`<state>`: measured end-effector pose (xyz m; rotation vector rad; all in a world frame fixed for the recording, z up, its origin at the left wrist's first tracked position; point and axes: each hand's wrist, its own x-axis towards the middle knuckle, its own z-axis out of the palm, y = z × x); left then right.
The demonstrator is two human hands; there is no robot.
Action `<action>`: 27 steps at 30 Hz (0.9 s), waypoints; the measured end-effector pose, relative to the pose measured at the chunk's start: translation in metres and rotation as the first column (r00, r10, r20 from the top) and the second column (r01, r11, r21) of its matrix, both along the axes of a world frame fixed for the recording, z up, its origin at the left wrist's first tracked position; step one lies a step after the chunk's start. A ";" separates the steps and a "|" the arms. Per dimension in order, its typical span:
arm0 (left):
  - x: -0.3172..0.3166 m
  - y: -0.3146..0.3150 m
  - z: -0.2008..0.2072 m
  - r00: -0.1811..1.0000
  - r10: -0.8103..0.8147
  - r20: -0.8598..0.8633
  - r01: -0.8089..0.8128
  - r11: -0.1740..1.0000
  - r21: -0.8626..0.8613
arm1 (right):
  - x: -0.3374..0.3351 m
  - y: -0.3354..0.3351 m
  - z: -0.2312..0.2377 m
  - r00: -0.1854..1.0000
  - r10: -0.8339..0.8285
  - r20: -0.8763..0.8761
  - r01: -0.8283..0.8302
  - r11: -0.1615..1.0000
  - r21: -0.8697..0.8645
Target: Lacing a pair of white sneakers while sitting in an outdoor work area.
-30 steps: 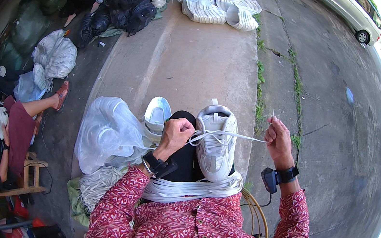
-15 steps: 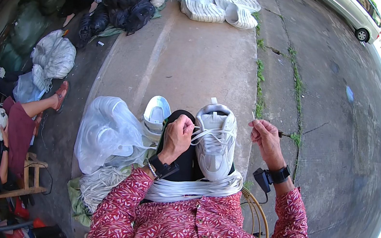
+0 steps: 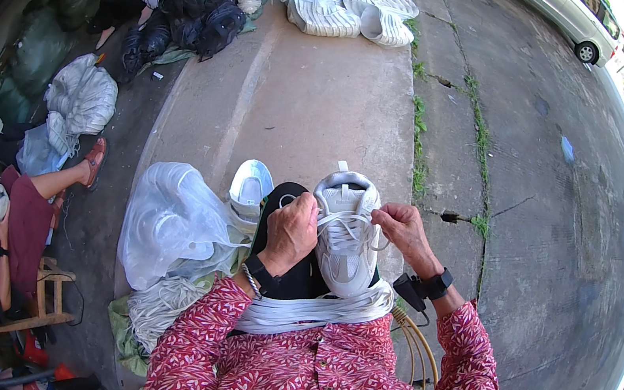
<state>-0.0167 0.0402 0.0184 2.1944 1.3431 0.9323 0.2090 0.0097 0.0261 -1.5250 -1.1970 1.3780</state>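
A white and grey sneaker [image 3: 346, 268] rests on my lap, toe toward me, its white shoelace [image 3: 346, 224] crossing the front loosely. At its left side my left hand [image 3: 291, 232] is closed in a fist on the lace; a small loop shows above the fingers. My right hand [image 3: 403, 230] pinches the lace at the right edge of the opening, with a bit of lace curving below the fingertips. The exact hold is partly hidden by the fingers. Across my lap lies a thick bundle of white laces [image 3: 311, 313].
Left of my knees stand another white shoe [image 3: 251, 186] and a clear plastic bag [image 3: 172, 223] of pale things, with loose laces [image 3: 167, 304] below. White shoes [image 3: 321, 13] lie at the far end. Co-workers sit at the left; a van [image 3: 568, 19] is parked far right.
My right hand has come in leftward from out beside the sneaker, where it held a lace end up, to the shoe's right edge. My left hand stays close to the shoe's left side.
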 end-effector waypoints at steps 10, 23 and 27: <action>0.000 0.000 -0.003 0.999 0.005 -0.035 -0.008 0.996 -0.086 | -0.001 0.002 -0.002 0.987 -0.035 0.156 0.021 0.996 0.088; 0.000 0.004 -0.005 0.999 0.011 -0.037 -0.015 0.993 -0.117 | -0.008 0.001 -0.001 0.976 -0.041 0.215 -0.007 0.976 0.218; 0.001 0.004 -0.004 1.000 0.000 -0.009 -0.001 0.993 -0.121 | -0.015 0.006 0.002 0.862 -0.017 0.506 -0.200 0.907 0.371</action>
